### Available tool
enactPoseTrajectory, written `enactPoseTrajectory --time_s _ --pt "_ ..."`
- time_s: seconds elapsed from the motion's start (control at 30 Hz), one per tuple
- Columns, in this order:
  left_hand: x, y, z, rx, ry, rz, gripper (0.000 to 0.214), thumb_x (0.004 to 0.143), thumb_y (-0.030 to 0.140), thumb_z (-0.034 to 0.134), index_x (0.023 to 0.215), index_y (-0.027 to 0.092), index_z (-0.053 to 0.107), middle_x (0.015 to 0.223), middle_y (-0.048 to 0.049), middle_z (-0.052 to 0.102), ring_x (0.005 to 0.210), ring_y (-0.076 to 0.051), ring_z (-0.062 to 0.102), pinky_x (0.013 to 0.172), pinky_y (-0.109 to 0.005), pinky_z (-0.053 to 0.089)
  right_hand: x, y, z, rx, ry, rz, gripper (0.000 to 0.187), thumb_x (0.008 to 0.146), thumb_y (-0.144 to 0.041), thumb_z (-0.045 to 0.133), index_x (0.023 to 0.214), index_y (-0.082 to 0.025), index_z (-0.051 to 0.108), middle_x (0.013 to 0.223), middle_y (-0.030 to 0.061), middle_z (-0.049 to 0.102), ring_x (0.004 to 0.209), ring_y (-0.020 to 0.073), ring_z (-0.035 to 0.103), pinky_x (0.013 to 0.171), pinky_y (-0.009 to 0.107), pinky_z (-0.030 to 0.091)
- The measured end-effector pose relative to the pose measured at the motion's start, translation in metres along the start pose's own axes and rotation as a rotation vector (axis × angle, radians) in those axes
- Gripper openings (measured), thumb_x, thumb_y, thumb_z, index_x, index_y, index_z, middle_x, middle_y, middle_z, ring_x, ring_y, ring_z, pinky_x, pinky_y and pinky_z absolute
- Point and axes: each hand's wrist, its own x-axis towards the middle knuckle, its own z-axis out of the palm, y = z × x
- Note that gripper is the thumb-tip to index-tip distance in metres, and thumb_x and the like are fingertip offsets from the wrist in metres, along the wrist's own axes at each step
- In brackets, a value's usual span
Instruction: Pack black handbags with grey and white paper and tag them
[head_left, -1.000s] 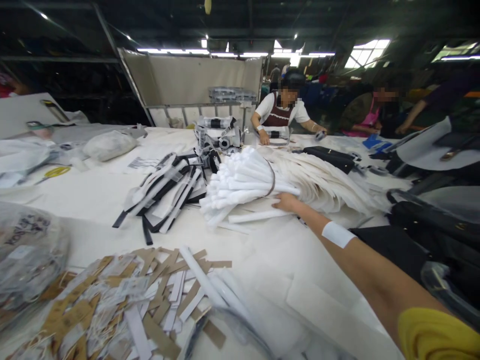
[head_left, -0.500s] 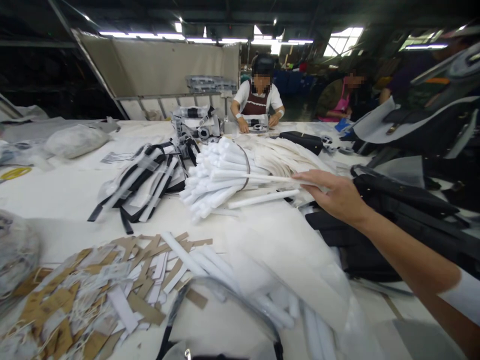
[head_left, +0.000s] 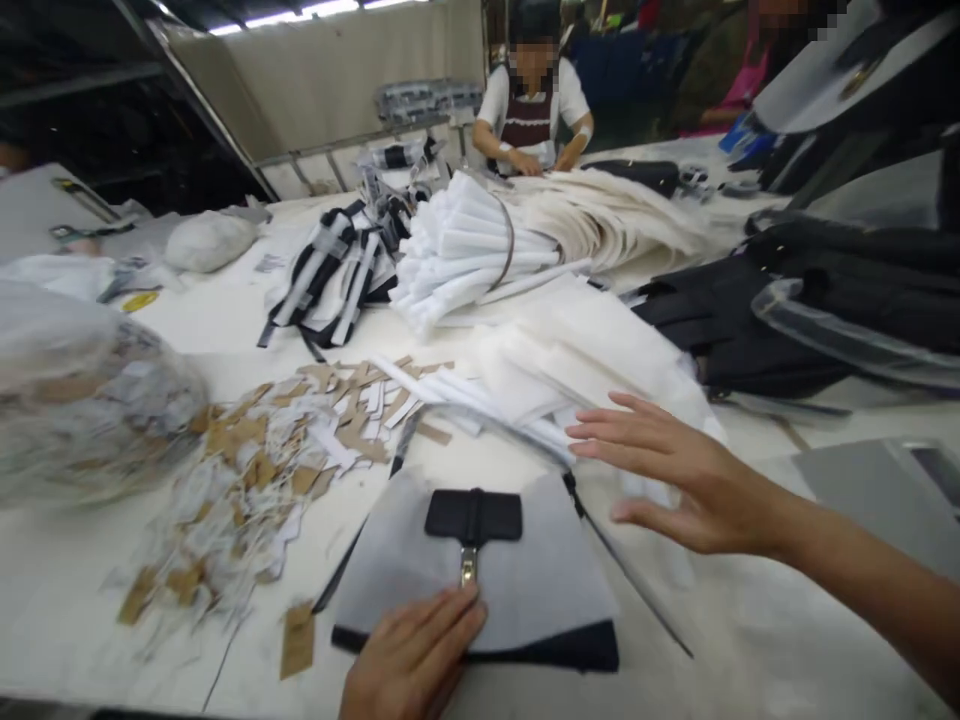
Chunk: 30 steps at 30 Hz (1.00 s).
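A handbag [head_left: 540, 590] lies in front of me, its front covered by a pale protective sheet. A black tab [head_left: 474, 515] with a metal clasp [head_left: 468, 567] shows at its middle. My left hand [head_left: 420, 640] rests on the bag's lower front, fingers laid flat with the tips just below the clasp. To the right of the bag, my right hand [head_left: 675, 470] is spread and holds nothing. A thin black strap [head_left: 637, 580] runs along the bag's right side. White tube-like strips [head_left: 487, 400] and translucent sheets [head_left: 562, 360] lie beyond the bag.
A banded bundle of white strips [head_left: 457, 245] lies farther back, beside wrapped black straps [head_left: 330, 270]. Paper tags [head_left: 255, 460] are scattered at left near a full plastic bag [head_left: 90, 400]. Black bags [head_left: 750, 310] lie at right. Across the table a person [head_left: 532, 100] works.
My right hand has left the white strip at the bundle and come nearer, toward the handbag. The view has tilted down, and my left hand now shows on the bag.
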Motion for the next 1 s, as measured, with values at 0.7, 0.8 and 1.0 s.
enactPoseTrajectory --time_s 0.7,0.8,1.0 --pt "0.018 -0.046 -0.052 0.043 -0.197 0.195 0.088 0.079 0.049 0.076 0.151 0.024 0.032 0.156 -0.0138 0.037 0.138 -0.032 0.042 0.109 -0.045 0.038 -0.009 -0.15 0.095 -0.312 -0.293 0.033 0.063 0.081 -0.04 0.07 0.137 -0.017 0.054 0.125 0.0147 0.065 0.112 0.0299 0.058 0.093 0.044 0.046" --pt "0.02 -0.056 -0.055 0.078 -0.283 0.209 0.087 0.079 0.058 0.071 0.15 0.025 0.033 0.151 -0.0152 0.043 0.138 -0.034 0.042 0.112 -0.052 0.031 -0.001 -0.151 0.093 -0.293 -0.291 0.023 0.059 0.077 -0.041 0.072 0.127 -0.014 0.059 0.12 0.0155 0.067 0.112 0.0306 0.058 0.098 0.048 0.042" --pt "0.007 -0.059 -0.036 0.04 -0.267 0.25 0.069 0.091 0.042 0.064 0.149 0.021 0.034 0.145 -0.0139 0.052 0.131 -0.028 0.051 0.109 -0.044 0.037 -0.009 -0.134 0.107 -0.228 -0.304 0.015 0.066 0.083 -0.034 0.065 0.142 -0.013 0.046 0.143 0.0174 0.053 0.138 0.034 0.042 0.112 0.057 0.028"
